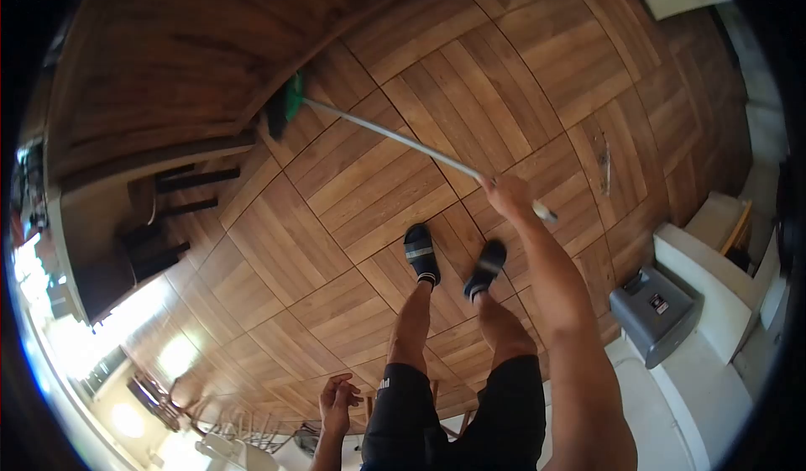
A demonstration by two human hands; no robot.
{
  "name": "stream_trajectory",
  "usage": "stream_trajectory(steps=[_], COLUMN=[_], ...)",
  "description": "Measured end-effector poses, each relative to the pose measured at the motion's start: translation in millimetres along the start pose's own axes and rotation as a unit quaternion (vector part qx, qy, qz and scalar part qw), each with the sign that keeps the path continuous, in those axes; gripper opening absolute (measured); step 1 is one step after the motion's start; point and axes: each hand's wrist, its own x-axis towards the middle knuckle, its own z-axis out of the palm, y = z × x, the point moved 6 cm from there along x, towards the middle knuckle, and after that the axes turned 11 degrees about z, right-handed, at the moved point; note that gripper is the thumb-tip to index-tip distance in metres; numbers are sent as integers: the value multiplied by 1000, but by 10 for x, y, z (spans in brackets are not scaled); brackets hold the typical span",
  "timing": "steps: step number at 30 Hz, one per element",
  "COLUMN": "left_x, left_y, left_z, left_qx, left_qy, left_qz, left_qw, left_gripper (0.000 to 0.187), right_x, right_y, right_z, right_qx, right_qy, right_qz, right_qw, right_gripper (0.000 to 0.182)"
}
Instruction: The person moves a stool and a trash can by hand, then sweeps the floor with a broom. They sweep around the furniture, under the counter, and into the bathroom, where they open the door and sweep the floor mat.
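Observation:
My right hand [509, 197] is wrapped round the pale handle of a broom [395, 138] near its upper end. The broom slants away to the upper left. Its green head [293, 96] with dark bristles touches down at the base of a brown wooden piece of furniture. Low in the view, my left hand [337, 397] hangs beside my left thigh, holding nothing, its fingers loosely curled and apart. Between the hands, my feet in black slides [421, 253] stand on the wood-patterned floor [361, 211].
Large brown wooden furniture [159, 68] fills the upper left. Dark chair legs [197, 179] show beneath a counter at left. On the right, a grey box [653, 313] sits by a white ledge [714, 282]. A small streak of debris [605, 164] lies on the floor. Chairs [243, 429] stand lower left.

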Motion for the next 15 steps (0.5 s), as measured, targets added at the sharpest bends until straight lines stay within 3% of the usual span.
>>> stream_trajectory(steps=[4,6,9,11,13,15], left_x=[131,90,56,85,103,104], left_y=[229,247,179,240,361,422], left_z=[40,66,202,384,614,716], left_qx=[51,54,28,45,49,62], left_qy=[13,19,12,-5,-15,-5], left_qz=[-22,-29,-52,-50,-43,-31], left_qw=[998,998,998,998,998,998], left_gripper=[23,22,21,21,22,21], right_x=[297,85,27,469,909,977], right_y=[197,832,1581,1697,1531,1537], right_z=[3,150,144,-64,-518,-547], right_qx=[46,50,41,127,178,204], right_qy=[41,77,58,72,20,36], right_qz=[29,51,124,141,185,214], right_qw=[998,994,990,979,966,955], right_gripper=[58,58,60,60,63,65])
